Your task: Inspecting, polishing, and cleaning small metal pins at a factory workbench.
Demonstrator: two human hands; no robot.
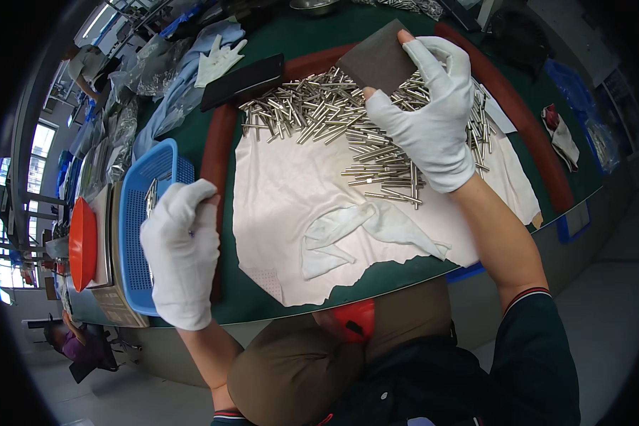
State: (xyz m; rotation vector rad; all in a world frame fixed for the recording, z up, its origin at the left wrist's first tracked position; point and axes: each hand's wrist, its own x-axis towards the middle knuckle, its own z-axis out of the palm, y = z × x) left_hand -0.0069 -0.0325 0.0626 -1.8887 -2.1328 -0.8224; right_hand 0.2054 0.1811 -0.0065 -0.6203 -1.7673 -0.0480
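My right hand [433, 117], in a white glove with bare thumb and fingertip showing, grips a dark grey-brown square sheet [378, 60] by its edge. The sheet is tilted above a heap of shiny metal pins [312, 106]. The pins lie on a pale cloth [270, 192], some of them lined up under my right hand. My left hand [181, 248], also gloved, is closed beside the blue plastic basket [131, 234]; what it holds, if anything, is hidden by its fingers. More metal pins show inside the basket, partly covered by that hand.
A crumpled white rag [341, 234] lies at the front of the cloth. Dark red padded strips [219, 156] border the work area. A black flat case [243, 82] and a white glove [219, 60] are at the far left. A red-orange bowl [83, 245] stands beyond the basket.
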